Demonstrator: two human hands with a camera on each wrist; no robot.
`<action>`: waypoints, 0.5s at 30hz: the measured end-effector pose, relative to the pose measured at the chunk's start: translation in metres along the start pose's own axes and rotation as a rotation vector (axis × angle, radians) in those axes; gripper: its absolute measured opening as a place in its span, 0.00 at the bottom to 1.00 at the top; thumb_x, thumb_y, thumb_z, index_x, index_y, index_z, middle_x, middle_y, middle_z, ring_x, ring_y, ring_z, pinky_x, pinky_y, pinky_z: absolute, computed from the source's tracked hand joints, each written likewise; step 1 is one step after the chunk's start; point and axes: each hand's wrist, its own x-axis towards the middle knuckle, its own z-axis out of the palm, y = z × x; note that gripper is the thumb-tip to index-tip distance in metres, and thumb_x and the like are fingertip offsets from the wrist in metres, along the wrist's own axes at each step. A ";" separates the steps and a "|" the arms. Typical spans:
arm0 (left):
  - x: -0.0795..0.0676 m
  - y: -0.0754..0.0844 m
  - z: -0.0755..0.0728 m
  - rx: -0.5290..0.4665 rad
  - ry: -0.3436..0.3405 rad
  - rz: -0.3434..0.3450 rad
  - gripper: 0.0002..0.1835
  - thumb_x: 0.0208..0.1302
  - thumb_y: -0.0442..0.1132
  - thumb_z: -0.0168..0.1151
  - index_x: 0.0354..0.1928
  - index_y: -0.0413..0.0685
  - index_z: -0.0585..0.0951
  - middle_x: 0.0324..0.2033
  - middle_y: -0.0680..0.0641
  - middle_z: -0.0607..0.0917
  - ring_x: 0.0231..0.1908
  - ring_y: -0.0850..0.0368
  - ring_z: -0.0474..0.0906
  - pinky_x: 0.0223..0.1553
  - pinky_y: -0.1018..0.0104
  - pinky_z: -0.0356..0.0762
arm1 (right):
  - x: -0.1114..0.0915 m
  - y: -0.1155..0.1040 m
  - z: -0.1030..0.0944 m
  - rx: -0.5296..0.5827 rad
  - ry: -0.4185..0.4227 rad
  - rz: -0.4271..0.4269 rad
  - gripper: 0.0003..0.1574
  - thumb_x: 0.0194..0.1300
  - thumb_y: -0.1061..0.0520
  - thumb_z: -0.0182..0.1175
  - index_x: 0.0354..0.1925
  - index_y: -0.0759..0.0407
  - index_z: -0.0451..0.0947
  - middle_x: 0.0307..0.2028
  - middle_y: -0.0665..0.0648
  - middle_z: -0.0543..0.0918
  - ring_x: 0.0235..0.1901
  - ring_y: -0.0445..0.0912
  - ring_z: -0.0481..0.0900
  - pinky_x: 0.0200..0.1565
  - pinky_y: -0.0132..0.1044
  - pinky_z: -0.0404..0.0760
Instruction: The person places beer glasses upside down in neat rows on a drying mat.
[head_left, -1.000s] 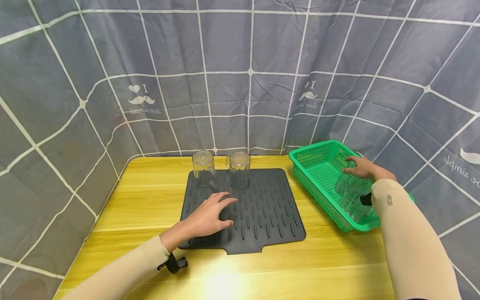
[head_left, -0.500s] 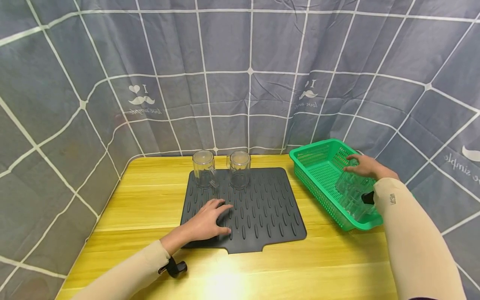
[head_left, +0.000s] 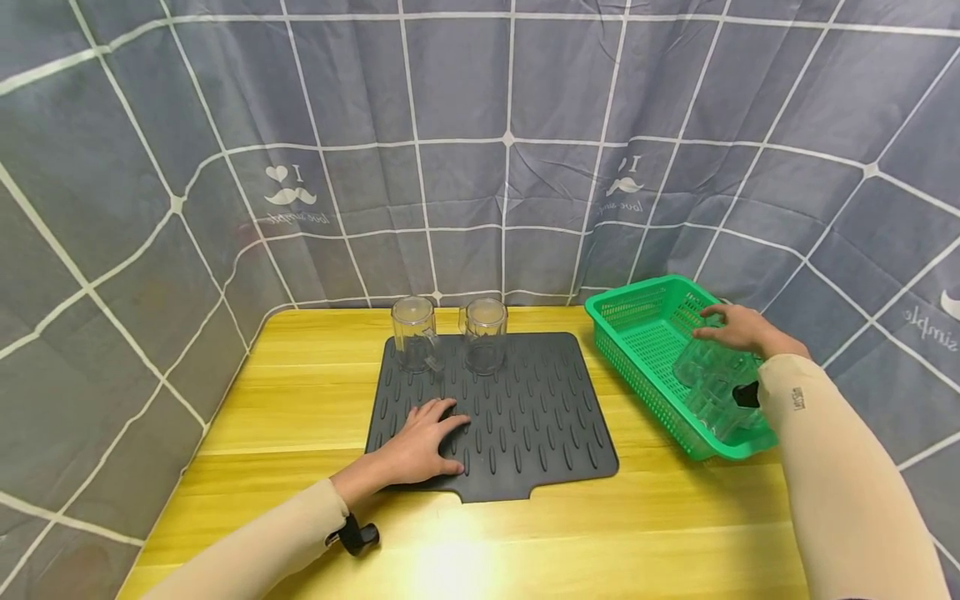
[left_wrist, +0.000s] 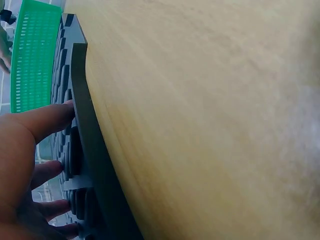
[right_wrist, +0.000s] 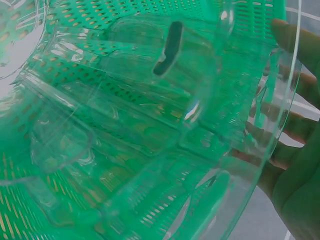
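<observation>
My left hand (head_left: 422,446) rests with spread fingers on the front left of a black ridged drying mat (head_left: 525,417). In the left wrist view its thumb (left_wrist: 55,120) touches the mat's edge. Upside down on the back of the mat stand two clear glass mugs, a left mug (head_left: 412,333) and a right mug (head_left: 484,337). My right hand (head_left: 738,327) is inside a green plastic basket (head_left: 637,375), among several glass mugs (head_left: 712,400). In the right wrist view its bent fingers (right_wrist: 295,120) show behind a glass rim; I cannot tell whether they grip a mug.
The mat and basket stand on a yellow wood-grain table (head_left: 300,375). A grey curtain (head_left: 360,183) with white grid lines encloses the table at the back and sides. The basket's raised rim (head_left: 637,289) surrounds the right hand's work.
The left hand has shifted slightly toward the front of the mat and settled lower. The right hand stays nearly still in the basket. The head view has shifted a little.
</observation>
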 end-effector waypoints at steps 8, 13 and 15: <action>0.000 -0.002 0.000 -0.003 -0.017 -0.017 0.40 0.60 0.56 0.72 0.73 0.56 0.70 0.77 0.40 0.57 0.77 0.35 0.47 0.73 0.30 0.43 | 0.003 -0.008 -0.002 0.011 0.042 -0.022 0.40 0.74 0.41 0.57 0.66 0.71 0.65 0.59 0.83 0.70 0.57 0.77 0.69 0.55 0.71 0.69; 0.001 -0.002 0.001 -0.006 -0.017 -0.006 0.40 0.61 0.56 0.72 0.73 0.55 0.70 0.77 0.39 0.56 0.77 0.35 0.46 0.72 0.28 0.43 | 0.002 -0.013 -0.007 0.045 0.047 -0.013 0.41 0.75 0.39 0.55 0.68 0.69 0.64 0.61 0.82 0.68 0.59 0.78 0.67 0.55 0.71 0.69; 0.000 -0.002 0.001 -0.006 -0.016 -0.003 0.40 0.61 0.56 0.71 0.73 0.55 0.70 0.77 0.40 0.56 0.77 0.35 0.46 0.72 0.28 0.42 | 0.001 -0.015 -0.010 0.058 0.055 -0.015 0.41 0.75 0.39 0.54 0.69 0.69 0.64 0.62 0.81 0.68 0.59 0.77 0.67 0.55 0.70 0.70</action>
